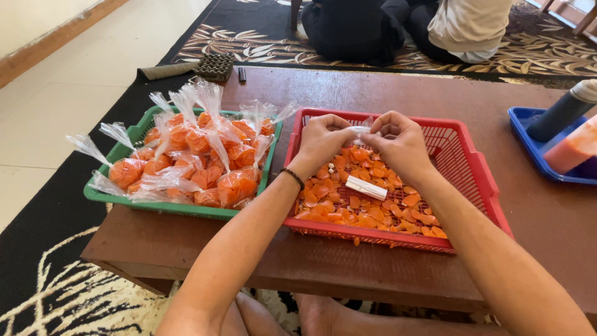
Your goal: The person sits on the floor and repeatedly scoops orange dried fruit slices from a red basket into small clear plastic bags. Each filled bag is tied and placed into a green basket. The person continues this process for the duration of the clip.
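- Left hand [321, 138]: closed, fingers pinching the left edge of a small clear bag [362, 130].
- Right hand [398, 142]: closed, fingers pinching the right edge of the same bag.
- Bag: held between the two hands, which nearly touch; it sits above the rear half of the red basket [482, 174]. Its contents cannot be told.
- Red basket: directly below both hands, on the bench [547, 211]. It holds loose orange chips [373, 208] spread over its floor.
- White strip [366, 187]: lies on the chips, just below and toward the wearer from the hands.
- Black band [292, 177]: worn on the left wrist.
- Green basket [140, 134]: left of the left hand, touching the red basket's side. It is piled with tied clear packs [205, 162] of orange chips.
- Blue tray [528, 134]: well right of the right hand, carrying a dark bottle [563, 112] and an orange container [575, 149].
- Two seated people [404, 28]: beyond the bench, on a patterned carpet [236, 43].
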